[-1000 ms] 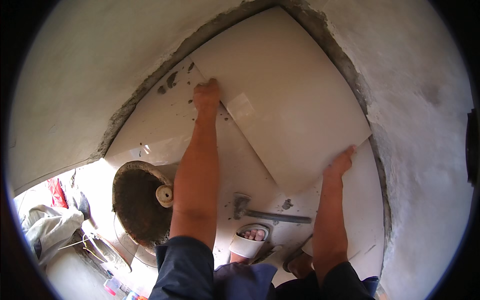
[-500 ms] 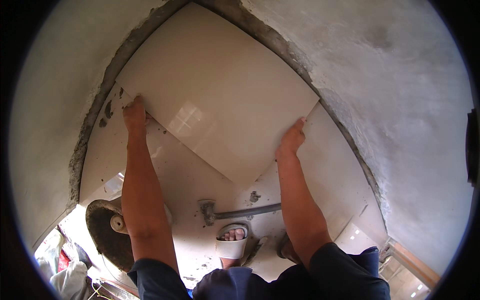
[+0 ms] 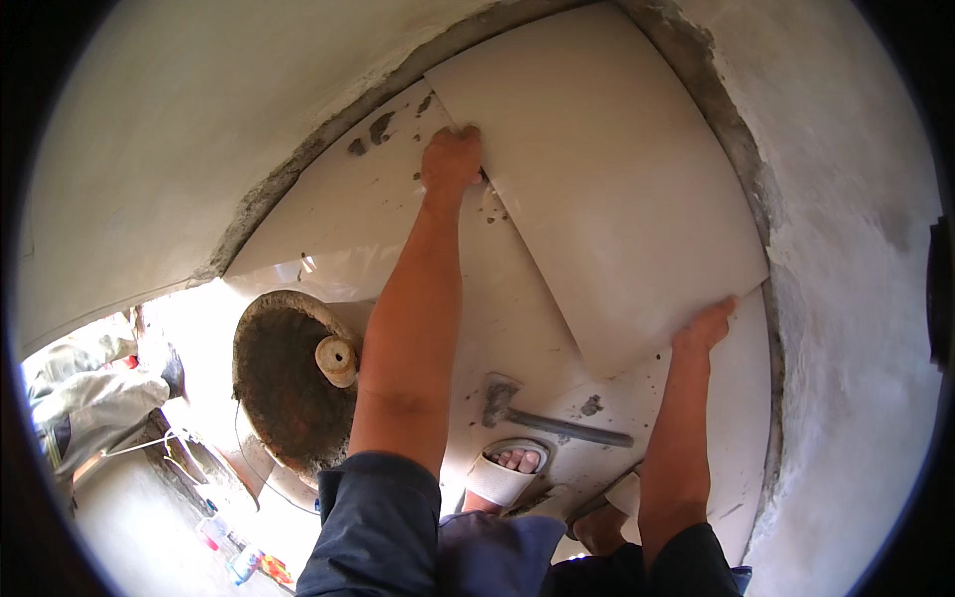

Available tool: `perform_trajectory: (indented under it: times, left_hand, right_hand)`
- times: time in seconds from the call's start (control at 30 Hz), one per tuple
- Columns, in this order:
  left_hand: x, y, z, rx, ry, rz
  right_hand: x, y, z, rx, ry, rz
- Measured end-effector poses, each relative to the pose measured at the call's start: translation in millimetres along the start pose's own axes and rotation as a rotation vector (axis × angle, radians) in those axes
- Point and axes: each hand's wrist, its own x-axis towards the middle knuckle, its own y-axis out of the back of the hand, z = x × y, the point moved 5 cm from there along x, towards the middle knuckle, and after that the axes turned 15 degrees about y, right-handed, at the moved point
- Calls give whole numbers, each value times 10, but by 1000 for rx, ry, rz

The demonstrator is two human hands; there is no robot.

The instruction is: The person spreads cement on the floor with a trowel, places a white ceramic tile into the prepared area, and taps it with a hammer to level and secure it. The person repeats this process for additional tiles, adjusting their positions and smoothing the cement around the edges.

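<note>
My left hand (image 3: 453,157) was clamped on the left edge of a big shiny tile (image 3: 607,179), my right hand (image 3: 704,326) was clamped on its near edge, the tile was at the far corner of the floor (image 3: 497,308), a hammer (image 3: 559,425) lay near my sandal (image 3: 497,479).

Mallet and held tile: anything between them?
Yes: in the head view, a dark grey patch lies on the pale floor between the mallet and the near corner of the held tile.

Room under construction (rough plastered walls (image 3: 846,338), grimy bucket (image 3: 320,308), floor tile (image 3: 607,179)).
</note>
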Motion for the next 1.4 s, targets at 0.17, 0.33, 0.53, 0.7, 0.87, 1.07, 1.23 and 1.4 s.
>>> perform_trajectory:
  times: [0.17, 0.33, 0.53, 0.7, 0.87, 1.07, 1.23, 1.4]
  left_hand:
    - [-56, 47, 57, 20, -28, -63]
    - [-37, 49, 79, 70, -31, -49]
    - [4, -3, 51, 66, -20, -62]
    - [-34, -57, -8, 133, 13, -113]
    - [-305, -112, -93, 31, 29, -126]
    - [-328, -124, -110, 17, 63, -129]
    - [-156, -167, -81, 455, -312, 77]
    - [-65, -215, -190, -23, 35, -143]
  right_hand:
    - [20, -7, -4, 25, 41, -46]
    - [74, -9, 50, 76, 43, -92]
    - [72, -1, 55, 56, 59, -97]
    - [80, 1, 48, 156, 63, -94]
    - [174, 52, 34, 9, 114, -98]
    - [260, 111, 9, -176, 50, -231]
    - [253, 148, -40, -269, 81, -298]
    - [299, 175, -91, -342, 62, -328]
